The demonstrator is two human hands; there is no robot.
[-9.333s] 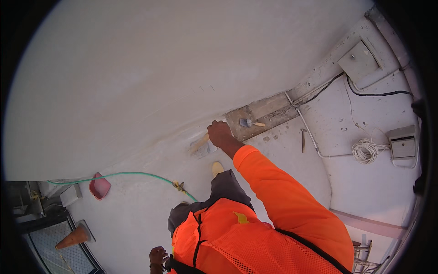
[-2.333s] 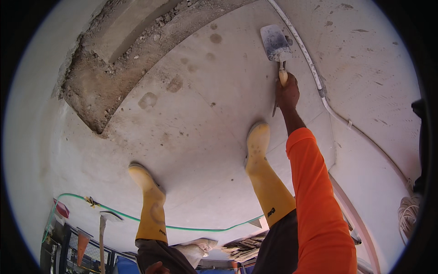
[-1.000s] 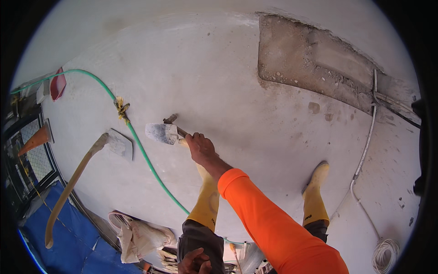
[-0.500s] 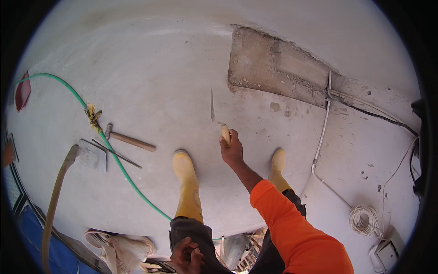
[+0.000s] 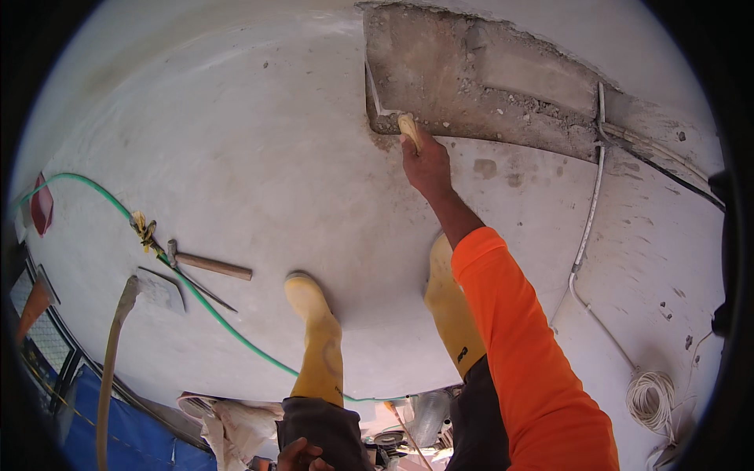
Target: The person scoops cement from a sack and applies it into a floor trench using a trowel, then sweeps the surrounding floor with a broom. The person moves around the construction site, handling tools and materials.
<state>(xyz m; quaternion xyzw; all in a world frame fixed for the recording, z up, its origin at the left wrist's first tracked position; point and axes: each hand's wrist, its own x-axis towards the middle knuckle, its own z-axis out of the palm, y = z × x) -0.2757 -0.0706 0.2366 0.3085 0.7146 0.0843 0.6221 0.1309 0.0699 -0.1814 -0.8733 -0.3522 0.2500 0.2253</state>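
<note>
Head view: what is seen first?

— A pale floor [image 5: 228, 173], into which a rough, dirt-bottomed pit [image 5: 479, 78] is cut. On the left, a green hose [image 5: 255, 348] is laid in a loose curve.

And around the hose?

— A long-handled shovel [image 5: 112, 357] is set with its blade on the floor; how its handle is propped cannot be told. Yellow boots [image 5: 305, 294] are planted apart, probably for balance while an arm is stretched forward. A thin rod [image 5: 213, 297] is laid across the hose, and a hammer [image 5: 214, 265] is left with its head at it, both presumably kept out from underfoot.

How are the hands placed?

— The right hand [image 5: 428, 162] is closed around the wooden handle of a trowel [image 5: 408, 130], so the blade is left free ahead of the knuckles. The left hand [image 5: 301, 457] is cut off by the lower edge; whether its fingers are spread or pressed together cannot be told.

Where is the trowel, exactly?

— At the pit's near left corner. Its blade is seen nearly edge-on, lined up with the pit's left edge, perhaps so that the edge can be followed; contact cannot be confirmed.
</note>
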